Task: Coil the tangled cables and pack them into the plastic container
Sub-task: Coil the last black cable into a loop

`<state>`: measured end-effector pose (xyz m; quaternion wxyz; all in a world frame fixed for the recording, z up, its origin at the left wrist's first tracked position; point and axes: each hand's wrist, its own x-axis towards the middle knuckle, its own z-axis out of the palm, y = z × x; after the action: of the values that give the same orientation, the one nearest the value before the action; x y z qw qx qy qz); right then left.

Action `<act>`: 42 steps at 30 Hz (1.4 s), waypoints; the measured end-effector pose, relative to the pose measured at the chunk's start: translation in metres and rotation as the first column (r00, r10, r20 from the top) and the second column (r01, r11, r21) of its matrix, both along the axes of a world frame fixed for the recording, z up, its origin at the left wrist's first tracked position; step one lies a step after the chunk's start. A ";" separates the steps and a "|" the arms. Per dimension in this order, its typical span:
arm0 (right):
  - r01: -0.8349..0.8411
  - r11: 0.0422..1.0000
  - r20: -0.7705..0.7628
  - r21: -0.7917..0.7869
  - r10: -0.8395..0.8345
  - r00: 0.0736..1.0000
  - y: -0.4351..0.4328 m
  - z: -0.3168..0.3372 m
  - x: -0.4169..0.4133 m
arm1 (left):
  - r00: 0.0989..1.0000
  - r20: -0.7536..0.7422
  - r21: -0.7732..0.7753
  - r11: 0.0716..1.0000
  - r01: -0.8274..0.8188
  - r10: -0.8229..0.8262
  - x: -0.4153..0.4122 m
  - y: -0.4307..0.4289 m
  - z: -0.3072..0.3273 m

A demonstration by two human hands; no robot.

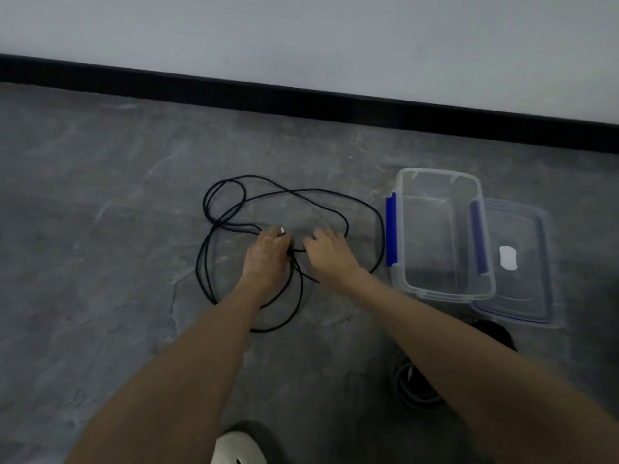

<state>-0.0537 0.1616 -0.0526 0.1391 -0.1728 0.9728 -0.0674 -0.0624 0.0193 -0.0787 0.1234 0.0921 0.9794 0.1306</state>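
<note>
Underfoot: a mottled grey floor [100,212] carried everything, and a black skirting [301,95] ran along its far edge under a pale wall.
Cable: a black cable [291,195] lay in loose, crossing loops at the middle of the floor, well short of the far edge; its rightmost loop came close beside the box's left wall.
Left hand: the left hand [268,249] sat over the knot of loops, fingers curled round the cable, with a silver plug tip [282,230] showing just above the knuckles.
Right hand: the right hand [330,249] lay just beside the left, fingers bent down onto the cable; whether it gripped the strand I could not tell.
Between hands: a short run of cable bridged them.
Box: a clear box [445,294] stood open on the floor right of the cable, a blue clip [390,229] on its left wall.
Lid: a clear lid [529,296] with a white label [508,258] lay against the box's right side.
Second coil: a dark, blurred coil [415,386] lay near the right forearm, towards the near edge.
Shoe: a white shoe [239,447] showed at the near edge.
</note>
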 end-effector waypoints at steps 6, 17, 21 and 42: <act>0.051 0.988 -0.031 -0.149 -0.056 0.998 0.031 0.076 0.002 | 0.986 -0.103 0.041 0.990 0.137 -0.133 -0.001 0.015 0.075; 0.355 0.819 0.212 -0.452 -0.288 0.934 0.060 0.184 0.075 | 0.989 -0.006 0.237 0.961 0.144 -0.147 0.053 0.046 0.194; 0.417 0.743 0.247 -0.523 -0.336 0.909 0.075 0.223 0.105 | 0.993 0.105 0.453 0.891 -0.003 -0.049 0.076 0.061 0.241; 0.512 0.352 0.491 -0.784 -0.152 0.858 0.130 0.371 0.172 | 0.935 0.349 0.935 -0.082 -0.344 0.056 0.139 0.113 0.381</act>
<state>0.1184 0.2918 0.3181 0.1711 -0.0007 0.7590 -0.6282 0.0768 0.1327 0.3028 0.0947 -0.0087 0.5635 0.8207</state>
